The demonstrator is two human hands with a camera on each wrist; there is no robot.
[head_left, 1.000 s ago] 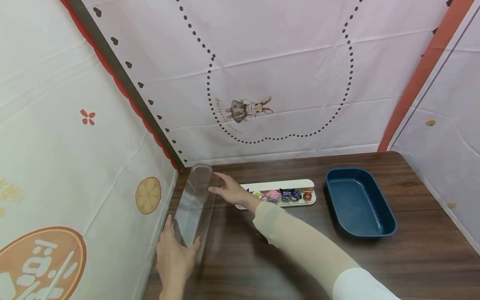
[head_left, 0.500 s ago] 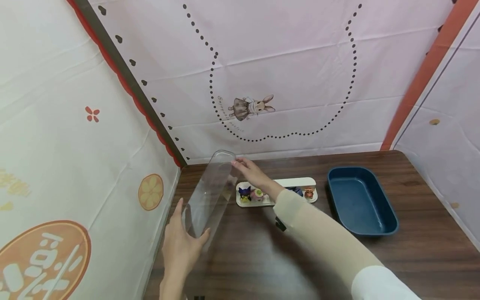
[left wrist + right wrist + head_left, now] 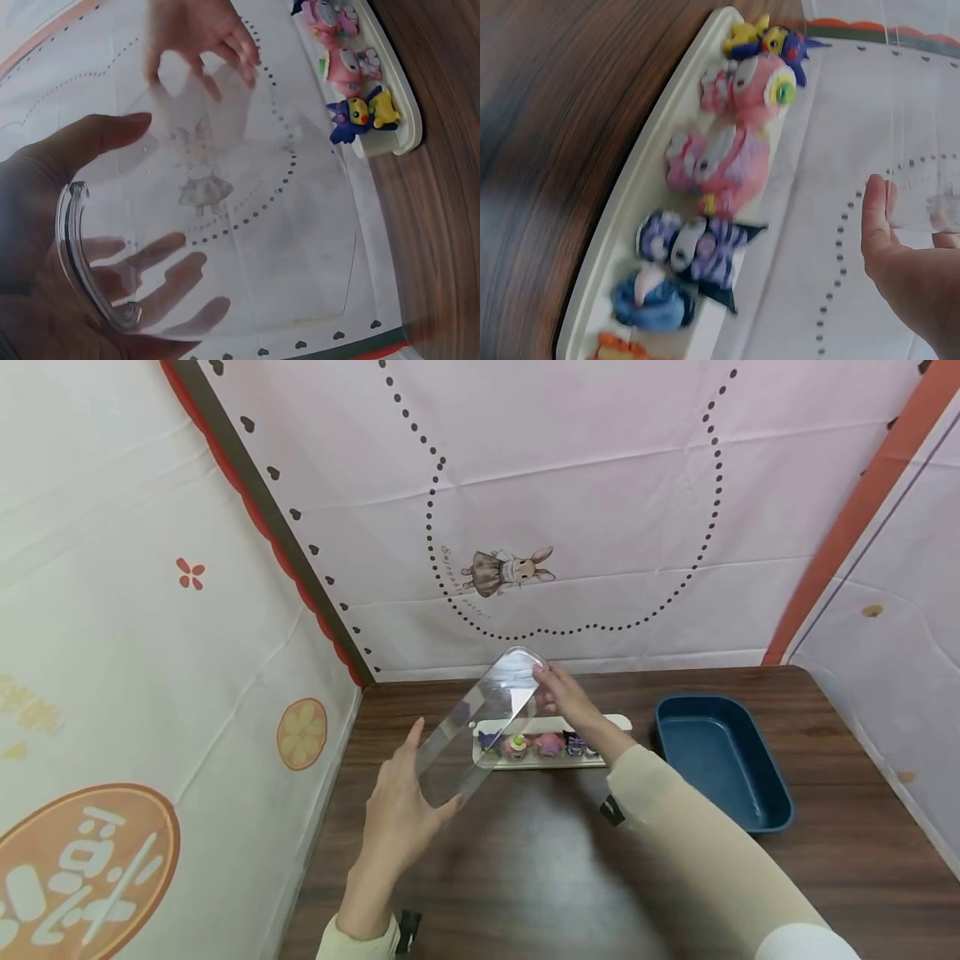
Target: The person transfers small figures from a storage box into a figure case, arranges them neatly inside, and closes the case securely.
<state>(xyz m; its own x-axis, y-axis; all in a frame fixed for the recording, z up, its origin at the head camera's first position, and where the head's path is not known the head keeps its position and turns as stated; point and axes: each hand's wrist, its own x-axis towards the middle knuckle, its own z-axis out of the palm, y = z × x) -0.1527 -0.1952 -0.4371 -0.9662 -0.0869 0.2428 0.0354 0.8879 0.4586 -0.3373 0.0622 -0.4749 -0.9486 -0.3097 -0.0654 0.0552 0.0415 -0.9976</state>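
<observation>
A long clear plastic cover (image 3: 480,727) hangs tilted in the air above the dark wooden table (image 3: 540,860). My left hand (image 3: 423,781) grips its near end, thumb on one side and fingers on the other, as the left wrist view shows through the clear cover (image 3: 217,225). My right hand (image 3: 553,689) holds the far rounded end. Just beyond and below the cover lies a cream tray (image 3: 611,723) with a row of small toy figures (image 3: 536,745). In the right wrist view the toy figures (image 3: 727,150) stand close under my right hand (image 3: 911,277).
A dark blue tub (image 3: 718,760), nothing in it, sits on the table right of the tray. Printed cloth walls (image 3: 525,510) close in the left side, back and right side. Bare tabletop stretches in front of the tray.
Both hands have lifted the clear cover from the table's left edge and swung it right and up, so its far end now sits above the tray of figures.
</observation>
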